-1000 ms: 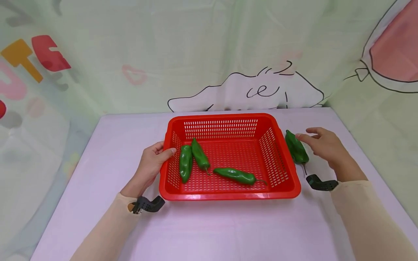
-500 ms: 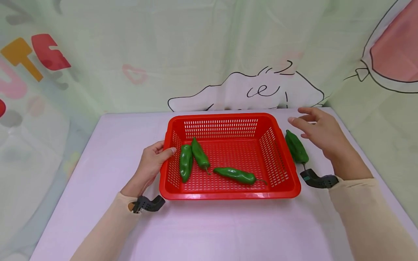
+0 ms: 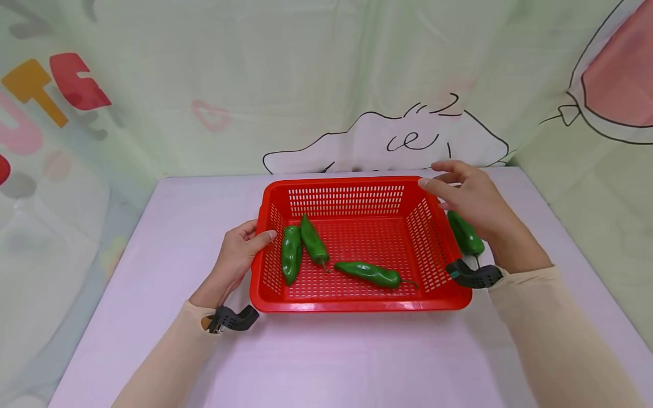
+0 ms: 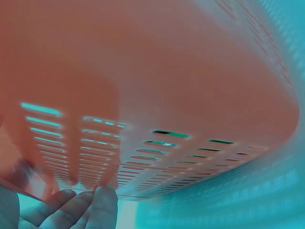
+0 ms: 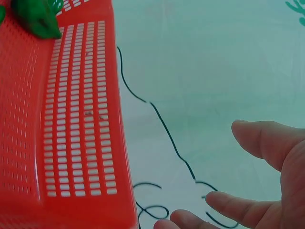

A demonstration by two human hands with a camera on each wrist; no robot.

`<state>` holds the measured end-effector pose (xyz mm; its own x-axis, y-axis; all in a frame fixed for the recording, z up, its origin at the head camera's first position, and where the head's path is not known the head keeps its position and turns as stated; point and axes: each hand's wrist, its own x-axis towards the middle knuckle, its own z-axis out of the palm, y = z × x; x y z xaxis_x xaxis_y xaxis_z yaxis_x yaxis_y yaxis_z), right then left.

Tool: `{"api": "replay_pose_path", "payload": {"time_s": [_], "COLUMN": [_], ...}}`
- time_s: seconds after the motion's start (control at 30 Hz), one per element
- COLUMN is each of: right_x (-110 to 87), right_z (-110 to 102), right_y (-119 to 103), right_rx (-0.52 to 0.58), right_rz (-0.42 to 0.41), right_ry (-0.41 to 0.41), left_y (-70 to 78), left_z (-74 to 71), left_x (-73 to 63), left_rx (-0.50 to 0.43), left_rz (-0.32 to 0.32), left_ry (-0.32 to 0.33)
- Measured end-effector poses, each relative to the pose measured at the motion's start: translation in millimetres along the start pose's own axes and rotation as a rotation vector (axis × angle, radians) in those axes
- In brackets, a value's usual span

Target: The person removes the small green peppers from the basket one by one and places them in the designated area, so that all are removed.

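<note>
In the head view a red plastic basket (image 3: pixel 360 306) with slotted walls stands on the table. My left hand (image 3: pixel 238 249) grips its left rim, thumb on top; in the left wrist view, fingers (image 4: pixel 102 207) curl against the slotted outer wall. My right hand (image 3: pixel 471 198) hovers by the basket's far right corner with spread fingers and nothing in them. Inside the basket lie three green peppers: one at the left wall (image 3: pixel 291 255), a pepper beside it (image 3: pixel 313 242), and one near the front (image 3: pixel 369 274). Another green pepper (image 3: pixel 465 233) lies outside the right wall, partly hidden by my right hand.
The table (image 3: pixel 326 362) has a pale lilac cover. A light green printed curtain (image 3: pixel 204 73) hangs behind it and at both sides, close to the table's far edge.
My right hand has moved from beside the outside pepper, first up and away, then left to the basket's far right corner. My left hand, the basket and the peppers have stayed put.
</note>
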<state>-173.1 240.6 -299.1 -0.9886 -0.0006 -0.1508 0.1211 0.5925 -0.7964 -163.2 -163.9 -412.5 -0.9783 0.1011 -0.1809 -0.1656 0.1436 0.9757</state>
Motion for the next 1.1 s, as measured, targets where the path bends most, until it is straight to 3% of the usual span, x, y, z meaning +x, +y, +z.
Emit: {"api": "replay_pose_path", "payload": {"time_s": [0.3,0.77,1.1], "right_x": [11.2,30.6,35.1], "right_z": [19,52,74], "right_y": [-11,-11,-5], "right_rx": [0.025,-0.008,-0.170], "right_rz": [-0.007,0.025,0.032], "right_ry": [-0.063,-0.310,-0.488], "left_y": [-1.3,-3.4,-2.0], "left_z": [-0.8,0.2,0.7], "left_x": [0.0,1.2,0.2], "left_rx": [0.000,0.014,0.018], "left_rz": [-0.002,0.004,0.008], "left_ry": [0.005,0.000,0.003]}}
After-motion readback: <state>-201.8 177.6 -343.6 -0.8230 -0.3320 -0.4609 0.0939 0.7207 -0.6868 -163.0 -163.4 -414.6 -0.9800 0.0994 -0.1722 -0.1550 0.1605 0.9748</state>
